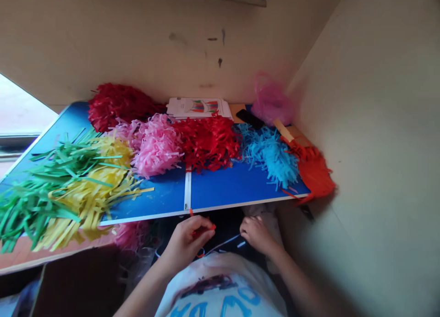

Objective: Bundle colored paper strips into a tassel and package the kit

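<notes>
My left hand [194,234] is in front of the table edge, above my lap, its fingers pinched on a small orange-red paper piece [212,227]. More orange shows at its knuckles and below the hand. To its right, my right hand [255,232] is curled, fingertips together; anything between them is too small to make out. A thin pale cord [225,243] runs across my lap between the hands. Beyond them lie bunches of cut paper fringe: green [65,166], yellow [99,179], pink [156,145], red [209,143], blue [271,154] and orange [314,172].
The blue table [220,188] has a white edge. Along its back are a dark red bunch [118,106], a printed white packet [199,107], a black phone [250,119] and a pink plastic bag [273,101]. A wall stands close on the right.
</notes>
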{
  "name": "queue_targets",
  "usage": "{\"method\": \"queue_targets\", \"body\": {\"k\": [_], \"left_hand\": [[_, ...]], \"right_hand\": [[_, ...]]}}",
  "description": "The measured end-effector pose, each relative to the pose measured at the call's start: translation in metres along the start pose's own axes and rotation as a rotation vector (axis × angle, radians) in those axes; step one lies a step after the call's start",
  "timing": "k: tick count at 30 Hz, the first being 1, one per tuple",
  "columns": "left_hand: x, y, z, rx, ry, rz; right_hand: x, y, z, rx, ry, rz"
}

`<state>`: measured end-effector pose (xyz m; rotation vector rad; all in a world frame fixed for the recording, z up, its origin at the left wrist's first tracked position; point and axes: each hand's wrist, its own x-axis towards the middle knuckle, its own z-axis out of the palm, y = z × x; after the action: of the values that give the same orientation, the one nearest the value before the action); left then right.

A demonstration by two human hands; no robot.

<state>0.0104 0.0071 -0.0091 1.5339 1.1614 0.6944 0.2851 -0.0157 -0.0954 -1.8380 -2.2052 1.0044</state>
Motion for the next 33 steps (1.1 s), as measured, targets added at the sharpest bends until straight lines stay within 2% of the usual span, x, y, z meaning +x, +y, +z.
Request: {"method": "queue_targets", "body": {"k": [2,4,7,9,13,15,16,20,23,25,27,29,31,33], "left_hand": [[0.003,-0.001,0.006,0.008,-0.035,-0.013],[0.008,-0.003,0.017,-0.074,-0.066,-0.038],[0.017,-0.007,0.035,-0.225,-0.222,-0.099],[0.024,-0.011,0.041,-0.289,-0.285,-0.152],[0.035,-0.018,0.035,-0.421,-0.209,-0.222],[0.039,-0.020,0.033,-0.450,-0.193,-0.246],[0.041,-0.021,0.034,-0.456,-0.189,-0.250],[0.044,-0.021,0.037,-0.484,-0.218,-0.264],[0.040,-0.015,0.028,-0.397,-0.211,-0.224],[0.036,-0.006,0.017,-0.308,-0.134,-0.129],[0.034,0.004,0.008,-0.286,-0.024,-0.063],[0.037,0.010,0.005,-0.419,0.081,-0.145],[0.043,0.011,0.007,-0.683,0.168,-0.352],[0.047,0.008,0.012,-0.924,0.229,-0.522]], "right_hand": [[0.001,-0.006,-0.004,0.049,-0.013,0.001],[0.002,-0.021,-0.010,0.108,-0.028,-0.008],[0.004,-0.045,-0.027,0.302,0.060,-0.010],[0.004,-0.052,-0.044,0.577,0.112,0.006],[0.003,-0.042,-0.081,1.374,-0.001,0.017],[0.009,-0.037,-0.091,1.631,0.069,0.021],[0.013,-0.037,-0.093,1.688,0.126,0.013],[0.037,-0.046,-0.094,1.625,0.338,-0.097],[0.041,-0.055,-0.101,1.604,0.491,-0.156],[0.035,-0.063,-0.107,1.648,0.484,-0.183],[0.028,-0.074,-0.107,1.558,0.392,-0.167],[0.025,-0.087,-0.099,1.245,0.316,-0.107],[0.026,-0.100,-0.084,0.873,0.313,-0.068],[0.030,-0.111,-0.069,0.628,0.341,-0.073]]}}
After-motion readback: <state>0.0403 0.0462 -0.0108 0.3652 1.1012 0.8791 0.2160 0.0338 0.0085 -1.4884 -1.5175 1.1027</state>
